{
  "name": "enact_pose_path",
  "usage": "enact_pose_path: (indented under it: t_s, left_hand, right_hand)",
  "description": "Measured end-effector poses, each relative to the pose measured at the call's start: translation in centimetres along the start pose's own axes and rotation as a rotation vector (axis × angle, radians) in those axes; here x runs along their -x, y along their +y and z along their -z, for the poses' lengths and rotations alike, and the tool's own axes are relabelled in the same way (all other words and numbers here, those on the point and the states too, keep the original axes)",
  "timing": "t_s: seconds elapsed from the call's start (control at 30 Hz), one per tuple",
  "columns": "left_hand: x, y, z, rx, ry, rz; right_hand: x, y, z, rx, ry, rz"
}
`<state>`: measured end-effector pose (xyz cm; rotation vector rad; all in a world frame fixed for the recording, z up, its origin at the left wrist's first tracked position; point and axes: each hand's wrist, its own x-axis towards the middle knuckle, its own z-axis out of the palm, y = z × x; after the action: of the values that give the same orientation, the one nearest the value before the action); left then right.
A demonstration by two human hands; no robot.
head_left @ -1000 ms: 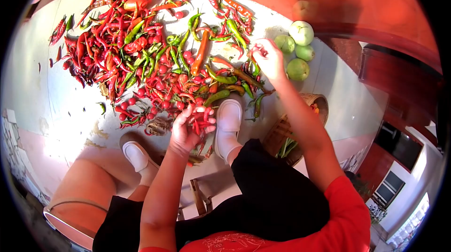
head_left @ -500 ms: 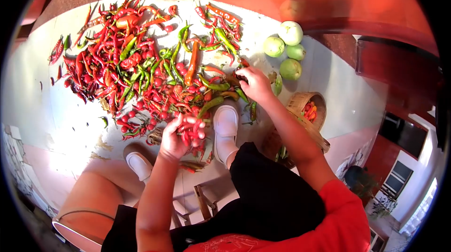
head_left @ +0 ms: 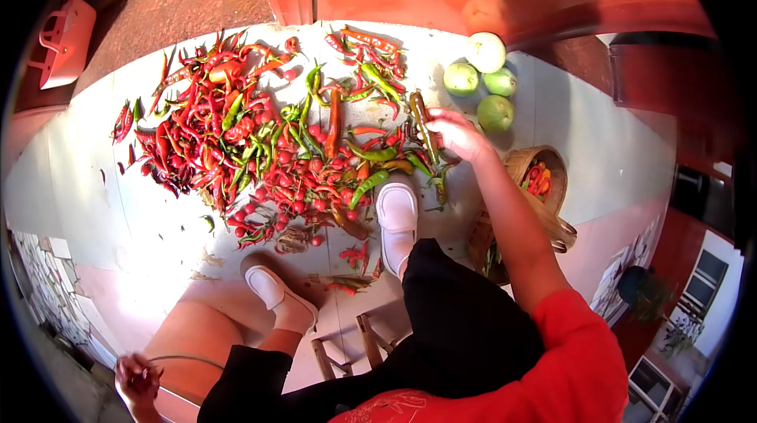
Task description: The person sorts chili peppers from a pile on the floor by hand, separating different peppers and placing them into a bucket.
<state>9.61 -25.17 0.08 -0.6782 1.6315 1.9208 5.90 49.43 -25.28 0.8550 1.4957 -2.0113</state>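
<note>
A large heap of red chillies (head_left: 206, 127), with green ones and small round red peppers (head_left: 300, 207) among them, spreads over the pale floor. At its right edge, my right hand (head_left: 459, 134) pinches a long greenish-brown chilli (head_left: 424, 125) between thumb and fingers. My left hand (head_left: 137, 380) is far off at the lower left, beside an orange container (head_left: 193, 320) with a thin curved handle. Its fingers are curled and slightly blurred around dark red chillies. Several green chillies (head_left: 377, 153) lie close to my right hand.
Pale green round gourds or melons (head_left: 495, 113) sit to the right of the heap. A wicker basket (head_left: 516, 167) holding orange and red peppers stands near my right forearm. My white shoes (head_left: 397, 208) are at the heap's near edge. A pink bag (head_left: 69, 43) is at upper left.
My left hand has swung from the near edge of the heap to the lower left, carrying red chillies. My right hand has lifted a long greenish-brown chilli. The view has shifted slightly.
</note>
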Motion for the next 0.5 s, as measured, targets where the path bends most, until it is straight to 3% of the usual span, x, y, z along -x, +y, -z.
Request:
enact_pose_path:
  t_s: [0.03,0.07,0.1,0.13,0.17,0.2,0.23,0.33,0.47,0.5]
  left_hand:
    - [2.2,-0.8,1.5,0.103,0.085,-0.054]
    - [4.6,-2.7,7.2,0.163,0.377,-0.138]
    - [6.3,-3.6,7.2,0.113,0.351,-0.245]
    - [9.2,-4.0,8.6,0.103,0.454,-0.054]
    - [11.2,-6.4,11.3,0.078,0.573,-0.099]
    - [13.6,-6.5,12.4,0.012,0.385,0.068]
    - [15.4,-7.5,12.1,0.305,0.474,0.18]
    - [16.9,-10.0,12.1,0.132,0.673,0.282]
    - [13.7,-10.8,11.3,-0.193,0.928,0.306]
    - [12.4,-10.3,10.1,-0.295,0.981,0.263]
  right_hand:
    - [-0.1,0.0,0.0,0.003,0.0,0.0]
    - [-0.3,0.2,0.0,-0.106,-0.043,-0.004]
    - [-0.6,0.4,-0.1,-0.214,-0.087,-0.009]
    - [-1.0,1.0,-0.3,-0.317,-0.116,0.032]
    - [-0.9,0.8,-0.8,-0.312,-0.122,0.03]
    - [-0.6,0.4,-1.3,-0.333,-0.143,0.025]
    - [-0.4,0.2,-1.5,-0.357,-0.162,0.019]
    - [-1.3,0.2,-0.5,-0.414,-0.285,0.018]
    - [-1.8,0.9,1.6,0.081,0.228,0.087]
    - [-2.2,1.7,2.6,0.081,0.236,0.084]
